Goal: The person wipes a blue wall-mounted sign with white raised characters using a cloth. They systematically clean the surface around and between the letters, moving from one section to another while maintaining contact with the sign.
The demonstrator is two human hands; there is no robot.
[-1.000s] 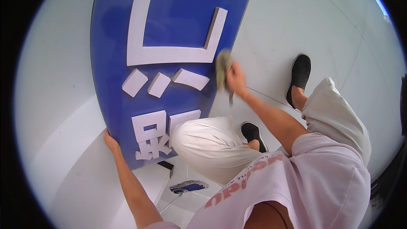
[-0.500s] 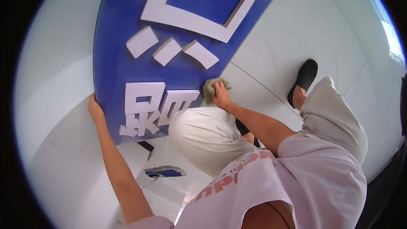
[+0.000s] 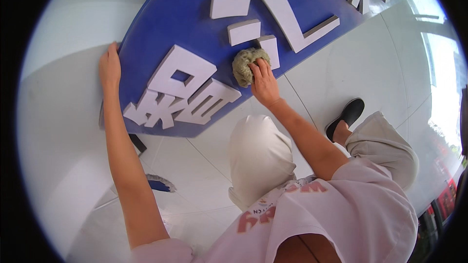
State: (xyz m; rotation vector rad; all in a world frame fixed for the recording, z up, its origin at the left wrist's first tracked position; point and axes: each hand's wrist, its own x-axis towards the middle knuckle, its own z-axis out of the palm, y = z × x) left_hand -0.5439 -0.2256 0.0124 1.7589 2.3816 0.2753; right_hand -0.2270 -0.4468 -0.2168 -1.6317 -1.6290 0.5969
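Note:
A large blue sign board (image 3: 195,24) with raised white characters slants across the upper part of the view. My right hand (image 3: 264,83) is closed round a crumpled grey-green rag (image 3: 245,67). The rag presses on the blue face, against the lowest of three short white raised strokes (image 3: 244,31). At the board's left edge is my left hand (image 3: 111,67), gripping that edge; some of its fingers are out of sight. Between the hands stands a raised white character (image 3: 183,75) near the board's lower end.
Pale tiles with dark joints form the floor (image 3: 390,68). My bent knee (image 3: 261,146) is close below the board, and my foot in a black shoe (image 3: 345,117) rests to the right. A blue mop head with a grey fringe (image 3: 161,183) lies lower left. A white curved wall (image 3: 58,83) borders the left.
My right hand with the rag has moved from the board's lower right edge up onto its face, beside the short strokes. The view has turned, so the board appears more slanted.

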